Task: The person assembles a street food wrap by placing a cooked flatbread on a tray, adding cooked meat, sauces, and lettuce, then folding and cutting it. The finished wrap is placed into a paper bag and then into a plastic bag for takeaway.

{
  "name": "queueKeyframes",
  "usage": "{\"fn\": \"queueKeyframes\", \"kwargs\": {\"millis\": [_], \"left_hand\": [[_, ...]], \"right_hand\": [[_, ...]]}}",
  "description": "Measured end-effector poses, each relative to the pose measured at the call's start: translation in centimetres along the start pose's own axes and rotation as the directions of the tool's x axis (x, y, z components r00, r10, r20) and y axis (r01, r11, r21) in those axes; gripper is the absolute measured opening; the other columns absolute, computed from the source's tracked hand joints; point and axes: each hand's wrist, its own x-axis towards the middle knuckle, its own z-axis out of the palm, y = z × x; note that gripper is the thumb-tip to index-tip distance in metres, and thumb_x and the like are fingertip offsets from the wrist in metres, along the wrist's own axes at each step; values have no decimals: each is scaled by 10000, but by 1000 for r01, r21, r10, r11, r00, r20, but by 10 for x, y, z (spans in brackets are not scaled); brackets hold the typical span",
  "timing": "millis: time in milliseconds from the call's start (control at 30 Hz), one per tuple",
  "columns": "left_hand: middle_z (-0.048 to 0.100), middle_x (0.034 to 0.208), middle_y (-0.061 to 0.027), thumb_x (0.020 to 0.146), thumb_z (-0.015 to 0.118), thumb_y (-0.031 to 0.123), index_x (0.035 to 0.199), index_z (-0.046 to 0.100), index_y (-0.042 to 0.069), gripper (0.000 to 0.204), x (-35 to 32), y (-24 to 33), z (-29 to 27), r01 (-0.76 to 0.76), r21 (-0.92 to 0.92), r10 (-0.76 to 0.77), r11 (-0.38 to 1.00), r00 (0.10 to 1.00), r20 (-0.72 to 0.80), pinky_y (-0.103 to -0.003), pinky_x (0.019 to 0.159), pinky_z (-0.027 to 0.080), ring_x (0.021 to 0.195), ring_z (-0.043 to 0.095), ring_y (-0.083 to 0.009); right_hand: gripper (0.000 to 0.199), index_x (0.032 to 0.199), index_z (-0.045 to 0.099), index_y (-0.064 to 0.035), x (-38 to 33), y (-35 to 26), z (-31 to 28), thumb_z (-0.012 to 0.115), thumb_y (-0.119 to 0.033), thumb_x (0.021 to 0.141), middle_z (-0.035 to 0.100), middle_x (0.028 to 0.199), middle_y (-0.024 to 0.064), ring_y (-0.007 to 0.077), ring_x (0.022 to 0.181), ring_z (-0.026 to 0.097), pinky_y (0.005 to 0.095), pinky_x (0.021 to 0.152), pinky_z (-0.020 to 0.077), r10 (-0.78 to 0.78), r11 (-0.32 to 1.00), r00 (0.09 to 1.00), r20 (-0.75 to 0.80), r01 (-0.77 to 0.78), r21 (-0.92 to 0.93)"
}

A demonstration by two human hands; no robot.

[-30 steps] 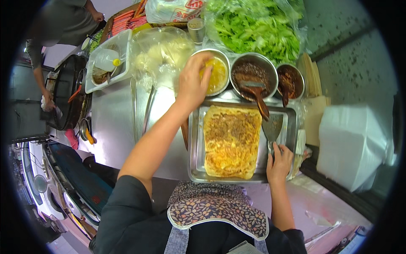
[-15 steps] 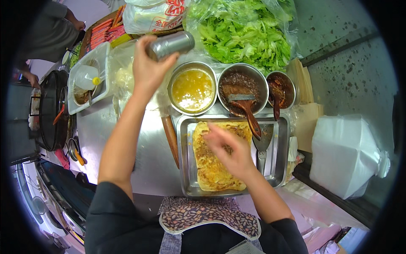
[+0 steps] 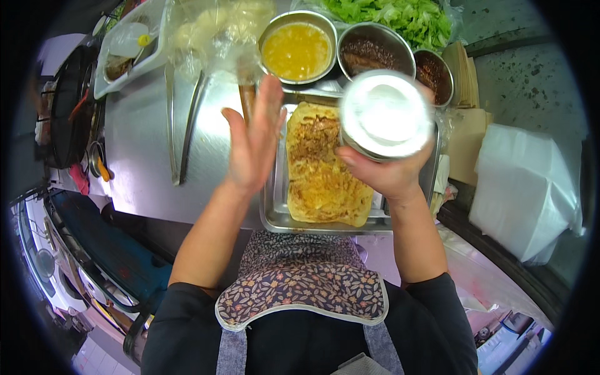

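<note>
My right hand [image 3: 400,172] is wrapped round a shiny metal shaker can [image 3: 386,114], held above the right side of the tray and slightly smeared by motion. Below lies a browned flatbread [image 3: 328,194] in a rectangular steel tray [image 3: 278,220], with darker seasoning on its far half. My left hand [image 3: 255,144] is raised over the tray's left edge, fingers stretched and thumb apart, holding nothing. The can and right hand hide much of the tray's right side.
Beyond the tray stand a bowl of yellow liquid [image 3: 299,50], a bowl of dark sauce [image 3: 369,53] and a smaller red sauce pot [image 3: 437,78]. Lettuce [image 3: 400,19] lies behind. Metal tongs [image 3: 184,134] rest left; a white plastic-wrapped stack [image 3: 525,190] stands right.
The shaker can has passed from my left hand to my right and come over the tray. My left hand has come back toward me, opened. The view has shifted nearer my body.
</note>
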Motion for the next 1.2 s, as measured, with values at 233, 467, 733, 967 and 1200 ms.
{"fn": "queueKeyframes", "kwargs": {"millis": [233, 467, 733, 967, 1200], "left_hand": [[46, 1688, -150, 738, -22, 968, 1614, 41, 46, 1274, 4, 16, 10, 27, 25, -28, 999, 999, 33, -471, 1250, 24, 1559, 14, -291], [39, 1688, -147, 756, -17, 954, 1619, 43, 69, 1238, -8, 4, 21, 71, -78, -63, 994, 993, 103, -460, 1250, 11, 1556, 39, -296], [88, 1682, -157, 758, 16, 963, 1613, 23, 43, 1256, -6, 22, -4, 2, 39, -3, 999, 1000, 13, -473, 1252, 33, 1552, 85, -310], [117, 1675, -167, 750, 41, 975, 1615, 14, 56, 1263, -5, 31, -17, 31, 0, -31, 1000, 1000, -1, -470, 1254, 59, 1547, 114, -296], [318, 1610, -154, 783, 122, 963, 1582, 223, -1, 1256, -2, 29, -26, 2, -143, -20, 990, 992, -127, -472, 1233, 175, 1494, 275, -300]], "right_hand": [[777, 1229, 572, -31, -5, -17, -18, 946, -274, 593, 656, 1144, 97, 243, 1047, 669, 375, 921, 537, 23, 1000, 999, 23, -23, 19], [758, 1253, 573, 6, -20, -15, -31, 938, -174, 614, 657, 1169, 72, 209, 1082, 663, 365, 984, 527, 24, 999, 998, 50, -23, -26], [761, 1215, 598, -51, -7, -9, -7, 957, -265, 579, 645, 1116, 110, 250, 1029, 663, 372, 924, 525, 21, 999, 999, 35, -23, 40], [689, 1210, 590, -25, 16, 5, 25, 937, -220, 648, 665, 1150, 97, 225, 1085, 657, 361, 975, 510, -123, 991, 983, 136, 114, 72], [724, 1210, 574, -22, 22, 11, 39, 950, -244, 633, 685, 1136, 117, 209, 1032, 689, 372, 934, 548, -111, 967, 984, 138, 75, 244]]}}
